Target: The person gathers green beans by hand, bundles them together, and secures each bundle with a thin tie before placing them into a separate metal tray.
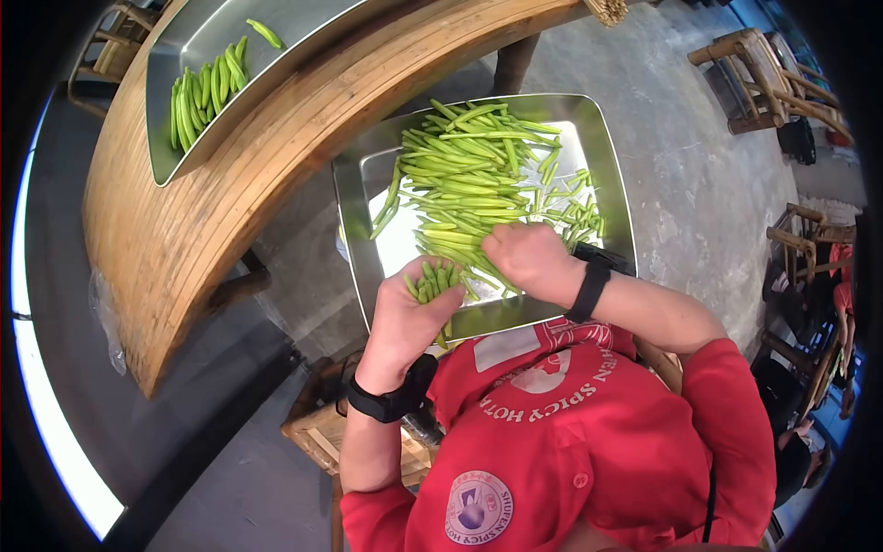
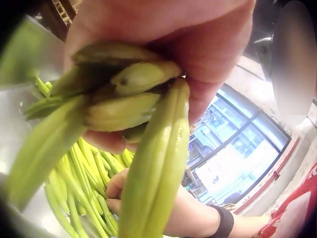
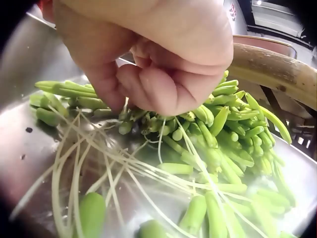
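A large heap of green beans lies in a deep metal tray in front of the red shirt. The left hand holds a small bunch of beans over the tray's near left part; in the left wrist view the bunch sticks out from the fingers. At the heap's near edge is the right hand, and in the right wrist view the right hand has its fingers curled, thumb and fingertip pinching at a bean end. Pale strings and short bits lie below it.
On the curved wooden table at the upper left stands a second metal tray with a pile of beans inside. Small bean pieces lie at the first tray's right side. Wooden chairs stand at the right.
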Demonstrator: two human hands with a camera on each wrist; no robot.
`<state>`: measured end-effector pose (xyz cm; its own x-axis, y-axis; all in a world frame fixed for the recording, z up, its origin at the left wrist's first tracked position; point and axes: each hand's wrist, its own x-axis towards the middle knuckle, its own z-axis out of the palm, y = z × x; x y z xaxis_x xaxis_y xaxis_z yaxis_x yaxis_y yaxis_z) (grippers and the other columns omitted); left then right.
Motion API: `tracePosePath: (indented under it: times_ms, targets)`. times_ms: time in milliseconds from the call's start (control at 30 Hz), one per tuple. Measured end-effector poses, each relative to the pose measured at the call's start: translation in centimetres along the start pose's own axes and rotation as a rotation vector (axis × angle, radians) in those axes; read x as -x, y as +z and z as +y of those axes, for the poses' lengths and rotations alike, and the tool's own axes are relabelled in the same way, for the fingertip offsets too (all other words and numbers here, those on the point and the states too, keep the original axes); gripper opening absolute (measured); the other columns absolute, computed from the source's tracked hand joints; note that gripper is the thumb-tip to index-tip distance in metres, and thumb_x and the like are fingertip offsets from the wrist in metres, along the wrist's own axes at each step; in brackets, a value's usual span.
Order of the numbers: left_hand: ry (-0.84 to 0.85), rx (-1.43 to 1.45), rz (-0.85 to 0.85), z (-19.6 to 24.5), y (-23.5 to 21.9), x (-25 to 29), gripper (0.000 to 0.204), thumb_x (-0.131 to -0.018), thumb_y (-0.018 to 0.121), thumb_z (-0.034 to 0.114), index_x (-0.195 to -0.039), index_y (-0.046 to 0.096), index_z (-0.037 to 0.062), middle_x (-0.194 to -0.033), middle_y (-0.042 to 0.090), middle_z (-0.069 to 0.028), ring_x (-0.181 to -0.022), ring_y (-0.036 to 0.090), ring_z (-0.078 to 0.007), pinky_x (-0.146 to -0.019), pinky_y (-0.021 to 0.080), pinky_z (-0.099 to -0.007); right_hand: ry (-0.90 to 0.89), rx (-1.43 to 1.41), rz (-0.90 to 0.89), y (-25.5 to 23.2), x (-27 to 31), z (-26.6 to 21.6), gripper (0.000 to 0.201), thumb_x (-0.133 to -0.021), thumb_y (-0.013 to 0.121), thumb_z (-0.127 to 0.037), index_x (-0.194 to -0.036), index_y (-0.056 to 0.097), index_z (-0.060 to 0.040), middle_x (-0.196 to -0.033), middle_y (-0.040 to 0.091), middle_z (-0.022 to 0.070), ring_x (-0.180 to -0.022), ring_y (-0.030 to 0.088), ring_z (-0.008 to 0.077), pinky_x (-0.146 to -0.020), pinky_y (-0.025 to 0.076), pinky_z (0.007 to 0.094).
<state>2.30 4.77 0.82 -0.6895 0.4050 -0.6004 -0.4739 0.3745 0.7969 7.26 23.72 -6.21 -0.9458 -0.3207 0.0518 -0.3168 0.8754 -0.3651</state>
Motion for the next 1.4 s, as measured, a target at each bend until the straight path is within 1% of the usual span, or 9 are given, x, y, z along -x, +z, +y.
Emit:
tracePosePath:
  times_ms: [167,333,500,667,733,833,1033,1167,1400]
  targets:
    - [0.061,0.024,0.027,-0.1,-0.1,0.1,0.012,-0.079,0.064,0.000,-0.090,0.059,-0.0003,-0.072,0.059,0.0013,-0.065,0.053,-0.0048,-0.057,0.044,-0.0210,0.025,-0.085,0.169,-1.8,-0.1,-0.2,0.009,-0.068,0.057,-0.007,-0.074,0.050,-0.0053,-0.068,0.050,0.0090,-0.060,0.056,0.0269,-0.050,0.047,0.0366]
    - [0.198,0.002,0.099,0.7,1.3,0.3,0.013,-0.079,0.064,0.004,-0.091,0.059,-0.0003,-0.068,0.060,-0.0008,-0.061,0.052,-0.0067,-0.056,0.044,-0.0239,0.047,-0.255,-0.112,-5.5,1.4,0.0,0.012,-0.080,0.058,-0.010,-0.087,0.050,-0.0058,-0.074,0.058,0.0097,-0.066,0.060,0.0296,-0.055,0.046,0.0388]
    - [0.319,-0.547,-0.010,1.4,2.5,0.1,0.018,-0.078,0.065,0.009,-0.092,0.060,-0.0006,-0.071,0.063,-0.0113,-0.061,0.058,-0.0172,-0.060,0.046,-0.0281,-0.063,-0.369,-0.064,-6.4,1.9,-0.3,0.007,-0.079,0.050,-0.009,-0.084,0.048,-0.0066,-0.069,0.054,0.0090,-0.066,0.058,0.0298,-0.054,0.046,0.0405]
    - [0.245,-0.574,-0.036,1.0,3.2,0.1,0.024,-0.074,0.067,0.016,-0.093,0.059,0.0046,-0.074,0.062,-0.0196,-0.072,0.060,-0.0379,-0.062,0.048,-0.0420,-0.148,-0.250,-0.022,-5.7,2.2,-0.1,0.020,-0.073,0.054,-0.010,-0.093,0.054,-0.0069,-0.074,0.055,0.0071,-0.065,0.059,0.0266,-0.054,0.047,0.0375]
    - [0.253,-0.562,0.019,0.4,3.7,0.1,0.023,-0.077,0.067,0.010,-0.096,0.059,0.0000,-0.072,0.063,-0.0096,-0.063,0.059,-0.0152,-0.061,0.047,-0.0284,-0.116,-0.264,0.035,-5.3,2.2,-0.4,0.020,-0.073,0.056,-0.009,-0.093,0.055,-0.0064,-0.075,0.056,0.0072,-0.065,0.059,0.0261,-0.054,0.047,0.0370]
    - [0.071,-0.202,0.063,0.6,4.3,0.1,0.021,-0.078,0.067,0.006,-0.097,0.060,0.0001,-0.076,0.064,-0.0032,-0.067,0.059,-0.0093,-0.060,0.047,-0.0243,-0.037,-0.268,0.194,-4.5,1.8,-1.2,0.017,-0.075,0.059,-0.007,-0.092,0.056,-0.0059,-0.074,0.056,0.0076,-0.064,0.058,0.0256,-0.054,0.047,0.0363]
    - [0.063,0.248,0.063,0.3,4.9,-0.1,0.018,-0.081,0.064,0.004,-0.099,0.060,0.0014,-0.077,0.060,0.0021,-0.064,0.051,-0.0029,-0.054,0.043,-0.0197,0.125,-0.543,0.253,-4.8,0.5,-1.1,0.009,-0.082,0.058,-0.009,-0.090,0.059,-0.0044,-0.074,0.058,0.0112,-0.066,0.058,0.0300,-0.057,0.046,0.0382]
    - [-0.004,0.138,-0.097,1.2,3.0,0.4,0.019,-0.081,0.064,0.004,-0.100,0.060,0.0018,-0.073,0.058,0.0032,-0.062,0.049,-0.0021,-0.052,0.041,-0.0189,0.025,-0.787,-0.017,-6.9,0.7,0.8,0.010,-0.084,0.057,-0.011,-0.091,0.061,-0.0050,-0.078,0.059,0.0130,-0.070,0.058,0.0342,-0.060,0.046,0.0398]
    - [0.003,0.027,-0.241,1.7,1.8,0.7,0.020,-0.081,0.065,0.004,-0.100,0.060,0.0020,-0.073,0.057,0.0035,-0.062,0.050,-0.0030,-0.056,0.042,-0.0195,0.069,-0.827,-0.006,-8.3,2.0,1.4,0.010,-0.084,0.058,-0.007,-0.091,0.062,-0.0026,-0.076,0.061,0.0115,-0.067,0.060,0.0265,-0.060,0.047,0.0339]
